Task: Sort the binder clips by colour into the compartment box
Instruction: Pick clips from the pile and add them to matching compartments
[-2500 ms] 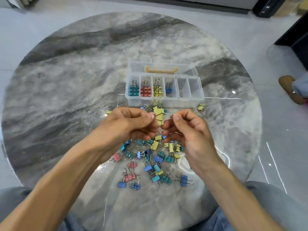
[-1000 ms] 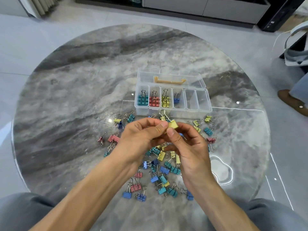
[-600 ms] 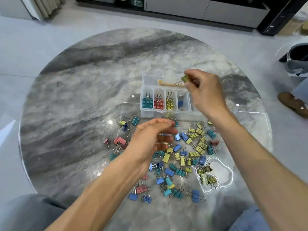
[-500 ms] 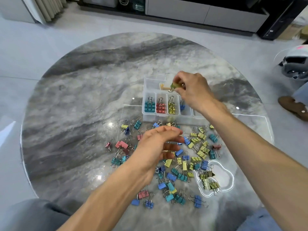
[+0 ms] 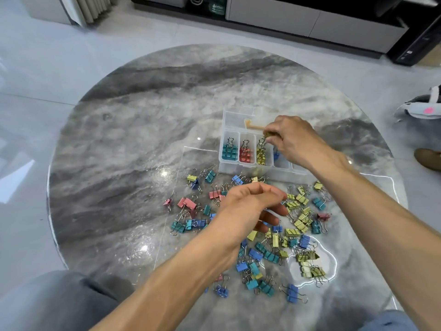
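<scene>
Now, right hand [image 5: 292,139]: pinches yellow clip [image 5: 268,135] over compartment box [image 5: 238,167]'s 3rd slot.
Left hand [image 5: 250,206]: loosely curled, empty — above loose clips [image 5: 298,220].

A home living room is suggested. A round grey marble-patterned table [image 5: 143,130] is set on pale glossy floor tiles [image 5: 35,75]. Beyond the table, a low white cabinet [image 5: 310,22] is seen, and pleated curtains [image 5: 91,8] at its far left.
</scene>
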Motion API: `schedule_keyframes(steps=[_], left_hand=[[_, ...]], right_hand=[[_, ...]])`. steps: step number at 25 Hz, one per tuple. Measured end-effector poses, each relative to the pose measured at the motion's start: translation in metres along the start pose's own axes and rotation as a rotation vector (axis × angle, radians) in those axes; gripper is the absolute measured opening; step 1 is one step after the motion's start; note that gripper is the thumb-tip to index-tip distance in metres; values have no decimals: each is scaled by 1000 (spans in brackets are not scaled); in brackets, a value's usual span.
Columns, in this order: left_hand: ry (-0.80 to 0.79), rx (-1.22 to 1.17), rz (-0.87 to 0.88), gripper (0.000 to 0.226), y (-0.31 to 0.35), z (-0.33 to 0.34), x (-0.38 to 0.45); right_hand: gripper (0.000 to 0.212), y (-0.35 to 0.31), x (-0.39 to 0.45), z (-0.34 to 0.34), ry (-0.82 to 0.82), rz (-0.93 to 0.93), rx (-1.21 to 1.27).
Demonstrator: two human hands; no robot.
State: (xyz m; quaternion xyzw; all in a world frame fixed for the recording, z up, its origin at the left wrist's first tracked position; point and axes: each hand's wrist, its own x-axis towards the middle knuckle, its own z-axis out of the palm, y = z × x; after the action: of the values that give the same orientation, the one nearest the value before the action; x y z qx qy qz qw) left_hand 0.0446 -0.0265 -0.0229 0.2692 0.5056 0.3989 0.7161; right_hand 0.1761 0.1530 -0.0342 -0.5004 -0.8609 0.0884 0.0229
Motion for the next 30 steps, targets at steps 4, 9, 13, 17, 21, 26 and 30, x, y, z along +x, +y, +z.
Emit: schedule_keyframes(steps=[4, 9, 13, 17, 21, 26, 30], left_hand=[[23, -8, 25, 13, 1, -1, -1], [30, -8, 31, 13, 1, -1, 0], [38, -10, 33, 13, 1, -2, 1], [59, -19, 42, 14, 1, 0, 0], [86, -31, 58, 13, 1, -1, 2], [95, -8, 74, 12, 0, 0, 1], [103, -5, 78, 12, 2, -1, 2]], right_hand=[[16, -2, 6, 6, -15, 34, 1], [24, -4, 4, 9, 27, 30, 63], [11, -3, 0, 12, 85, 49, 138], [11, 1, -11, 21, 237, 63, 300], [8, 6, -20, 37, 393, 135, 403], [3, 8, -12, 43, 302, 62, 181], [15, 10, -13, 42, 283, 32, 149]])
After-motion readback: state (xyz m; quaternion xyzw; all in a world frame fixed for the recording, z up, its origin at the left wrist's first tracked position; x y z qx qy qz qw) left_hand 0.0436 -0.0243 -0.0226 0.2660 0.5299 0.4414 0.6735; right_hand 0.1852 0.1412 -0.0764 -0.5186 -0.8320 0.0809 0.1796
